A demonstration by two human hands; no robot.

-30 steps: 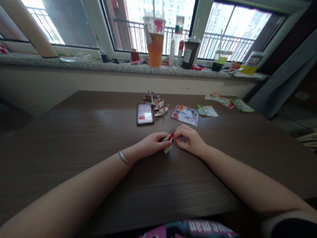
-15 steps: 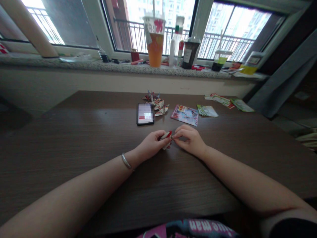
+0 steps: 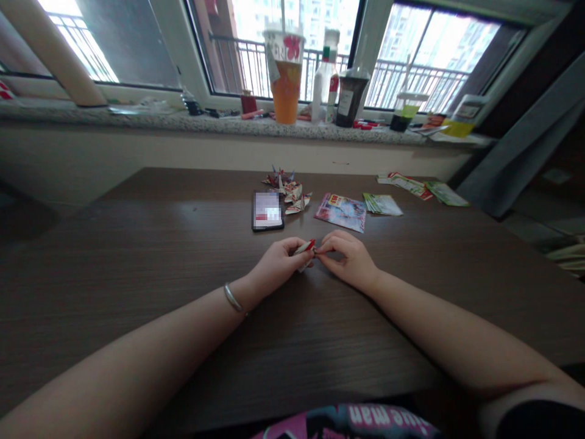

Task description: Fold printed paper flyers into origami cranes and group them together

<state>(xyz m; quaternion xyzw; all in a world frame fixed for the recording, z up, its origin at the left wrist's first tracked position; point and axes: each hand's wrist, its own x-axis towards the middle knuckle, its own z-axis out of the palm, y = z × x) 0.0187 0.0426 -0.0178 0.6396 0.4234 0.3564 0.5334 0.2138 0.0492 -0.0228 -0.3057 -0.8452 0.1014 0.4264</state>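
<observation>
My left hand (image 3: 284, 261) is closed around a small piece of folded paper (image 3: 303, 249), white with a red edge, its thumb lying across the top. Fingertips of my right hand (image 3: 346, 255) are pinched at the right end of that folded paper; the spot between them is too small to make out fully. Both hands are just above the brown table (image 3: 219, 244). Beyond them lie several folded paper figures (image 3: 295, 198), pointed and patterned in white and red.
A phone (image 3: 267, 211) lies beside the paper figures. To the right are a colourful booklet (image 3: 342, 211), a stack of printed papers (image 3: 384, 205) and more printed strips (image 3: 411, 185). On the windowsill (image 3: 219, 122) stand a large orange drink cup (image 3: 287, 91), bottles and other cups.
Both hands have shifted very slightly left and away from me, with the folded paper between them. The pinch of my right hand stays at the paper's end.
</observation>
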